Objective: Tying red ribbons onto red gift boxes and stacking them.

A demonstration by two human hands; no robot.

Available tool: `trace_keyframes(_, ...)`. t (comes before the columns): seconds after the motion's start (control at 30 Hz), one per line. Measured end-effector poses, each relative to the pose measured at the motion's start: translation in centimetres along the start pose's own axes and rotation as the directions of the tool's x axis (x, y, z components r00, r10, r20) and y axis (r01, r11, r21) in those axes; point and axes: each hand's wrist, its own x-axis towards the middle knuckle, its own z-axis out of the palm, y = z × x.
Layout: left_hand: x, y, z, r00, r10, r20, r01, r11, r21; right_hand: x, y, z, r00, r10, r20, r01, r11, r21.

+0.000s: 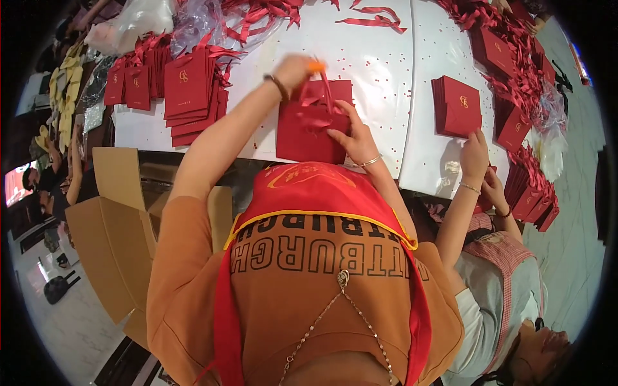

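Note:
A dark red paper gift bag lies flat on the white table in front of me. Ribbon in a lighter red crosses its upper part, blurred by motion. Over the bag's far edge, my left hand is closed on a small orange tool whose kind I cannot make out. A strand of ribbon runs down from beside that tool toward the bag. My right hand rests on the bag's right side, thumb and forefinger apart beside the ribbon; its other fingers are partly hidden.
Stacked red bags with ribbons stand at the left. Tiny red bits dot the white table. At right, a co-worker's hand touches a red bag pile; more bags line the far right. An open cardboard box sits below left.

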Motion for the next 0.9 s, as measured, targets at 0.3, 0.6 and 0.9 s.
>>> trace_keyframes(0.3, -2.8, -0.5, -3.4, 0.997, 0.027, -0.075, -0.024, 0.999, 0.044, 0.7, 2.2, -0.1, 0.973, -0.012, -0.229, 0.072, 0.964, 0.254)
trace_keyframes(0.6, -5.8, -4.0, -1.0, 0.941, 0.313, -0.126, -0.299, 0.947, 0.119, 3.6, 0.7, 0.2, 0.921, 0.063, -0.384, 0.043, 0.964, 0.263)
trace_keyframes(0.9, -7.3, 0.1, -19.8, 0.603, 0.403, -0.689, -0.576, 0.817, -0.027, 3.1, -2.5, 0.4, 0.981, 0.097, -0.171, -0.017, 0.909, 0.417)
